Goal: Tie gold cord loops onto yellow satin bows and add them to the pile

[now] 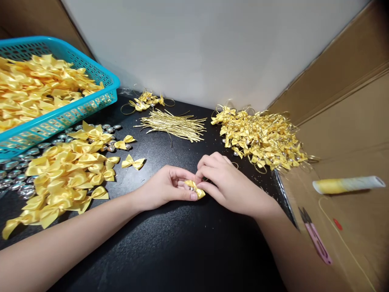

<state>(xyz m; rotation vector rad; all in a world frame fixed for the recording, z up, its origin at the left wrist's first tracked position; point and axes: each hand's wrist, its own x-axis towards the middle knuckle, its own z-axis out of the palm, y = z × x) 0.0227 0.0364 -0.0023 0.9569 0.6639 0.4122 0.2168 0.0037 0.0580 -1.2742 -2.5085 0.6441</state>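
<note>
Between the thumb and fingers of my left hand (170,185) is a small yellow ribbon bow (199,191) with a shiny bead at its middle. My right hand (223,178) meets it from the right, fingertips pinched together at the bow's edge. A thin gold cord (235,164) loops out beside the right fingers; most of it is hidden. To the left of my left hand a loose bow (133,162) lies on the black table (158,255), beside a heap of yellow bows (69,170).
A teal basket (112,81) full of bows stands at the left, with silvery beads (18,174) below it. Cut gold cords (174,125) lie at the back. Finished-looking beaded bows (261,138) pile up right. Pink thread snips (317,239) and a yellowish tube (348,185) lie on cardboard.
</note>
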